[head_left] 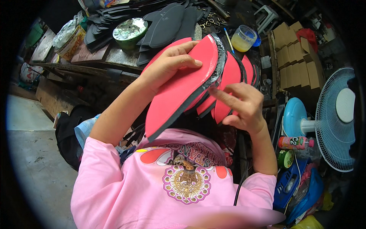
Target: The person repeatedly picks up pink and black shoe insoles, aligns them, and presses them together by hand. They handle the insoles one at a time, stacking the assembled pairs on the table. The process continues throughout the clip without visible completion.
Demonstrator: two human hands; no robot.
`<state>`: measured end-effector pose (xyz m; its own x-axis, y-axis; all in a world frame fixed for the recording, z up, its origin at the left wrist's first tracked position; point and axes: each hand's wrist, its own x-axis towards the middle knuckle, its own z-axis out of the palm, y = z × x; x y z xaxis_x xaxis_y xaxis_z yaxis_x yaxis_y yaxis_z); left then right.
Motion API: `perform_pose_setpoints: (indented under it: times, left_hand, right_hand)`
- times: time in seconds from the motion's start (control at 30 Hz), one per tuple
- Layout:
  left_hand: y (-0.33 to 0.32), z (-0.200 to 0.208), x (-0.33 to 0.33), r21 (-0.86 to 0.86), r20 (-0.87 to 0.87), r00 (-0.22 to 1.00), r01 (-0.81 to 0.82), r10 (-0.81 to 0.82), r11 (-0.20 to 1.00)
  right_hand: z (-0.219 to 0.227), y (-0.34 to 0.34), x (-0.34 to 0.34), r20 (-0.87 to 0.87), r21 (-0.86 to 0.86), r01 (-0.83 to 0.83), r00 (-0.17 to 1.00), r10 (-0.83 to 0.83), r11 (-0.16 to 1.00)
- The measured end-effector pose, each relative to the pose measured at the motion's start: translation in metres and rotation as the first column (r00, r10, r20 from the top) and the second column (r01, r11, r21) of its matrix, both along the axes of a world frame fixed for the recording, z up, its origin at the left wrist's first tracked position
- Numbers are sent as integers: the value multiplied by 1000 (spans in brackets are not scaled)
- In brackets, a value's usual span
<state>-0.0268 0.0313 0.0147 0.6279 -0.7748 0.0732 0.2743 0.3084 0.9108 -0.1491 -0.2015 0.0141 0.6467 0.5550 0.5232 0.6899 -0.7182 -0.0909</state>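
Red panel (181,86) sits in left hand (171,63), dark edge (171,118) beside right hand (247,105).

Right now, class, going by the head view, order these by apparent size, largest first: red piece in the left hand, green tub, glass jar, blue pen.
1. Red piece, in the left hand; nearness to the camera may enlarge it
2. Green tub
3. Glass jar
4. Blue pen

Cluttered workshop is being suggested: curved pink-red panels with black edges (179,84) are being handled beside worn wooden workbench (89,54); flat dark-grey cut pieces (167,23) are being kept there, stacked; clear round jar with yellowish contents (241,42), brown cardboard boxes (294,55) are being stored nearby.
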Motion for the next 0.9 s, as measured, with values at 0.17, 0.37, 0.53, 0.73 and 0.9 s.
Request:
perform_pose_setpoints:
  times: [0.17, 0.37, 0.53, 0.73, 0.9]
  left_hand:
    - [-3, 3, -7, 70, -12, 994, 114, -113, 991]
    - [-4, 0, -19, -65, -45, 957, 283, -286, 957]
    - [-4, -1, -17, 41, 24, 973, 228, -229, 973]
    - [-5, -4, -33, 178, 138, 913, 359, -385, 916]
    - [-3, -7, -28, 255, 202, 960, 141, -196, 956]
  right_hand:
    - [-7, -11, 10, -51, 347, -68, 995, 91, 936]
    - [-20, -13, 25, -388, 474, 274, 918, -80, 837]
    - [-17, -13, 14, -204, 606, 213, 973, -110, 766]
    - [-30, -31, 16, -411, 514, 283, 910, -57, 810]
    - [-47, -60, 17, -485, 616, 492, 852, -196, 615]
